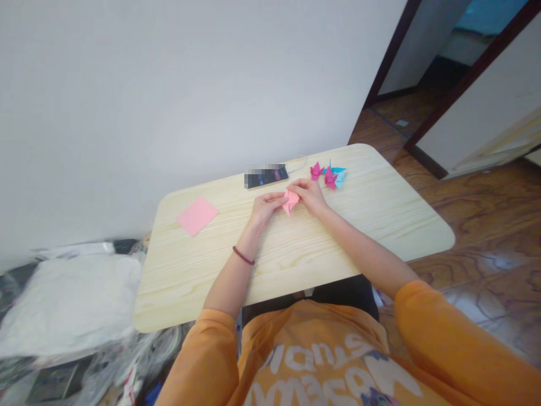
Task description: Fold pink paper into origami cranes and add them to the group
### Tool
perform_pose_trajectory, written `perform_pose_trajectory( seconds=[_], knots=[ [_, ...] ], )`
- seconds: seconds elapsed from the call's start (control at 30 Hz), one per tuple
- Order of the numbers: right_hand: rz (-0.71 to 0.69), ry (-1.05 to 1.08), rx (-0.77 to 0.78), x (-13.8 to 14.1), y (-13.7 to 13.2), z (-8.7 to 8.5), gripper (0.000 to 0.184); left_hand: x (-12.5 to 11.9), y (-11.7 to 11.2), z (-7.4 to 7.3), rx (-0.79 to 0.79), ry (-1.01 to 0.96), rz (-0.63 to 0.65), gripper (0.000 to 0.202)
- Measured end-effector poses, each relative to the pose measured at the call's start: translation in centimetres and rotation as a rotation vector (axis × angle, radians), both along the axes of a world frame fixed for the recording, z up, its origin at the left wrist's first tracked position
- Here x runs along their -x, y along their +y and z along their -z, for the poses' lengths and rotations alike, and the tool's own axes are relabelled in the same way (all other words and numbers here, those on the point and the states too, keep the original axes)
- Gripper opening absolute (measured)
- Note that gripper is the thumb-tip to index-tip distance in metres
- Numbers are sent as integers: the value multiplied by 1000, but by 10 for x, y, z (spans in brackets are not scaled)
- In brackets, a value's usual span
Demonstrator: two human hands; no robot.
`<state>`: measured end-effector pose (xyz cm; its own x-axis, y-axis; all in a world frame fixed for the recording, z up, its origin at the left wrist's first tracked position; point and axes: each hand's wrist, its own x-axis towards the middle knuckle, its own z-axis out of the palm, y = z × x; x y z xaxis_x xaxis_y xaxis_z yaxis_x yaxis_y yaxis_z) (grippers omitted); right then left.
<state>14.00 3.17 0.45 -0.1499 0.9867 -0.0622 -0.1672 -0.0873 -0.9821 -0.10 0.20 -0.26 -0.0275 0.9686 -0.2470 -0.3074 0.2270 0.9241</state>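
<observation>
A small piece of folded pink origami paper (289, 201) is held between both hands, just above the middle of the table. My left hand (267, 206) pinches its left edge between thumb and fingers. On the other side, my right hand (310, 194) grips the upper right part with its fingertips. The paper has pointed corners, one of them facing down toward me. Beyond my right hand stand several finished paper cranes, among them a magenta one (330, 177) and a light blue one (340, 179).
The pale wood table (203, 276) stands against a white wall. A pink paper square (197, 216) lies at its left, and a phone (267, 176) with a white cable rests at the back. White bags (76, 299) fill the floor at left; a doorway opens at upper right.
</observation>
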Motion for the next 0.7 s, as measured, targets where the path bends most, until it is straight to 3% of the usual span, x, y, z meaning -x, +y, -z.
perform_pose_trajectory(
  seconds=[0.7],
  knots=[
    [11, -24, -8, -1, 3, 2, 23, -1, -2, 1, -18, 50, 10, 45]
  ],
)
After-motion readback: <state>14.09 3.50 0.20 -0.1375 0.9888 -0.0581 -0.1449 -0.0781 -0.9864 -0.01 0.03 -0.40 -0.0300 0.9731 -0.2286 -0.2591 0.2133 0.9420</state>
